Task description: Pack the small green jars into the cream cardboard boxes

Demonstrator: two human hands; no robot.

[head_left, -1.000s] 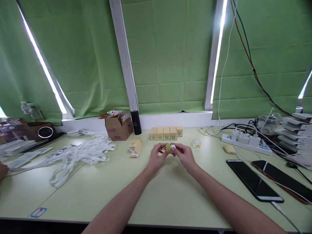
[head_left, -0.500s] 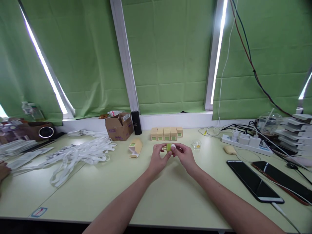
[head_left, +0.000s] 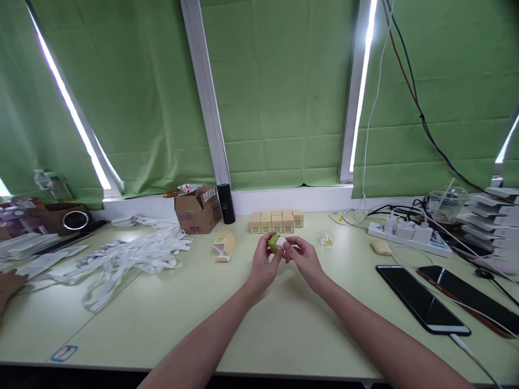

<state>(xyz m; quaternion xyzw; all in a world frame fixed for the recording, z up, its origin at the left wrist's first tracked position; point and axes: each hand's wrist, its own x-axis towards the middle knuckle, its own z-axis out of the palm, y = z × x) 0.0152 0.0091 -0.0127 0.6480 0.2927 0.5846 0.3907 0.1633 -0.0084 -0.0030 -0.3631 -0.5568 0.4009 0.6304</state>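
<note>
Both of my hands meet over the middle of the pale green table (head_left: 259,324). My left hand (head_left: 263,263) and my right hand (head_left: 303,260) pinch a small green and white round object (head_left: 277,243) between their fingertips, held a little above the tabletop. Just behind it stands a row of several small beige boxes (head_left: 277,221) with green labels. An opened beige box (head_left: 225,245) lies on its side to the left of my hands. A small clear plastic tray (head_left: 326,239) sits to the right.
A heap of white straps (head_left: 133,256) and a cardboard box (head_left: 198,209) lie at the left, beside a black cylinder (head_left: 226,203). Another person's hand (head_left: 8,289) shows at the far left edge. A power strip (head_left: 409,236), cables and two dark phones (head_left: 424,300) fill the right side.
My hands have turned the small object, so its green part now faces up and left with the white part toward my right hand. The other person's hand has shifted slightly right.
</note>
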